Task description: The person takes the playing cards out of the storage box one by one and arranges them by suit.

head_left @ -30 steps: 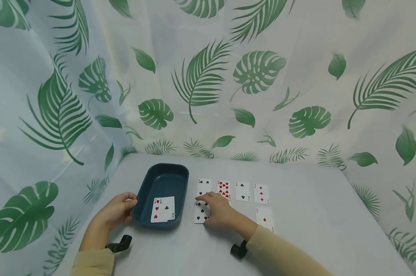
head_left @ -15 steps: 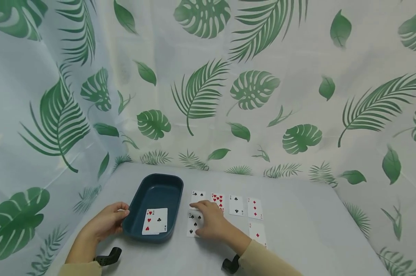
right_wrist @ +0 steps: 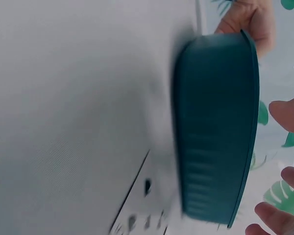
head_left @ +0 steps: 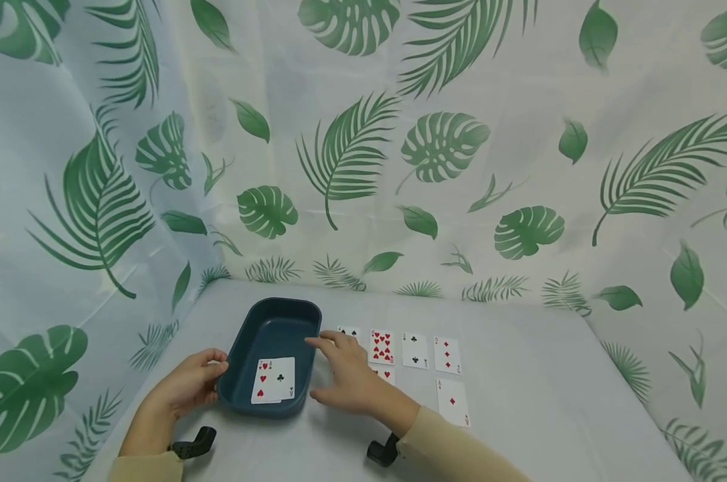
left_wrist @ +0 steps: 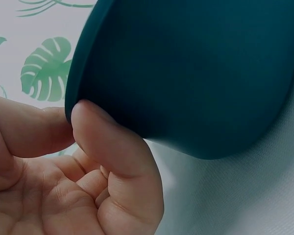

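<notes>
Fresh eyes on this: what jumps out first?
Probably the dark teal tray, left of centre on the pale table, with an ace of clubs over a heart card in its near end and the left hand pinching its left rim. Next, the green leaf-print backdrop across the upper head view. Then the right hand by the tray's right side and, right of it, face-up cards such as the three of diamonds.

left hand (head_left: pixel 185 385) in pinch; right hand (head_left: pixel 353 375) raised, thumb (head_left: pixel 329 397) well apart from fingers (head_left: pixel 329 346)
</notes>
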`<state>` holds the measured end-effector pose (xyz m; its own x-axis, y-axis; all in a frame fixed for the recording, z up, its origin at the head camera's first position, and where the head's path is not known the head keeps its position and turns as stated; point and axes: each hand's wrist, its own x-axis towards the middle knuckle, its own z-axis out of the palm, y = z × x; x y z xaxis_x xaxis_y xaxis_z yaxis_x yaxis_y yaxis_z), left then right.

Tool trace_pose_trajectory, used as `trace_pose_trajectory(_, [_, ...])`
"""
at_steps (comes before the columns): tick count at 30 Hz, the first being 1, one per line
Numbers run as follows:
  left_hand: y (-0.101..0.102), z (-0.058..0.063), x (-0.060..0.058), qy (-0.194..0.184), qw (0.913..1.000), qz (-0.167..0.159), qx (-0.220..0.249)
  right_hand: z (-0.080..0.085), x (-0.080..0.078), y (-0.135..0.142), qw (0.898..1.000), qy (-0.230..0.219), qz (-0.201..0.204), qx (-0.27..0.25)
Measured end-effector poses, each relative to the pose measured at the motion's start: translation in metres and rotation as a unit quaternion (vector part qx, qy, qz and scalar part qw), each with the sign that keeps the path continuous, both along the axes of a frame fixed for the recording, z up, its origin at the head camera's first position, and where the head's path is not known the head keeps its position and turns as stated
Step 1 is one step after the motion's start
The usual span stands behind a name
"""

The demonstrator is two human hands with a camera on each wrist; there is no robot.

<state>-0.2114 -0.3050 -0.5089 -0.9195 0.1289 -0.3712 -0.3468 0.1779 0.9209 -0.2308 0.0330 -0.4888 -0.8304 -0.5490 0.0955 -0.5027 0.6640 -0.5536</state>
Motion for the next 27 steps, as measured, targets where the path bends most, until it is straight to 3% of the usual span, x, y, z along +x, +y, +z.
trace_pose_trajectory(8, [-0.002,0.001,0.002,0.005,0.9999,0.005,-0.012,0.005,0.002,-0.031,1.0,0.015,0.022,0.001])
trace_pose_trajectory(14, [-0.004,0.002,-0.003,0.007,0.9999,0.002,-0.012,0.007,-0.007,-0.053,0.997,0.046,0.047,0.044])
trace_pose_trajectory(20, [-0.001,0.001,-0.006,0.01,0.9999,-0.005,-0.003,0.004,-0.017,-0.07,0.984,0.083,0.089,0.132])
trace_pose_trajectory(27, [-0.001,-0.002,-0.003,0.005,0.9999,-0.009,-0.004,-0.003,-0.016,-0.084,0.972,0.097,0.121,0.179])
